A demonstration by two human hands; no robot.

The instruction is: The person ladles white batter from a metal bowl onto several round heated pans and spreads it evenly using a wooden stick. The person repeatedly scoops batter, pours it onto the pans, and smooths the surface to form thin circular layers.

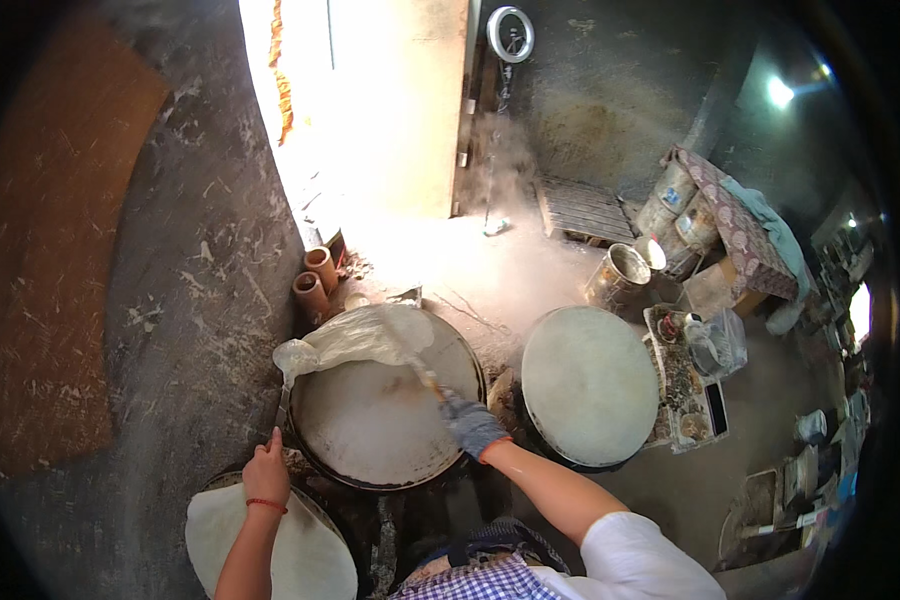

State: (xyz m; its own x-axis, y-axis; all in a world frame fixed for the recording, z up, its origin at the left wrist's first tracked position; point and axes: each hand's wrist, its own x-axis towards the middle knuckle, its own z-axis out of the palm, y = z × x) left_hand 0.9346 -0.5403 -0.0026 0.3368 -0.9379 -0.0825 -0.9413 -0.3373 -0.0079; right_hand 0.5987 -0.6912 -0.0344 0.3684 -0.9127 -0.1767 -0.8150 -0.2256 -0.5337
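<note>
My bare left hand (268, 471), with a red cord bracelet at the wrist, grips the thin handle of a ladle (295, 360). The ladle's bowl, coated in pale batter, is over the left rim of a round griddle (375, 427). My right hand (471, 424) wears a grey glove with an orange cuff and is closed around a wooden-handled spreader (424, 375). The spreader's far end is blurred against the wet batter (360, 334), which covers the griddle's far side. Below my left forearm, a pale flatbread sheet (229, 536) lies on a second griddle, overhanging its left edge.
To the right, another round griddle bears a whole pale sheet (591, 386). Beside it, a cluttered stand (675, 375) holds a phone (716, 409) and containers. Clay pipes (311, 292) stand by the wall. A metal bucket (622, 270) and a wooden pallet (581, 206) are farther off.
</note>
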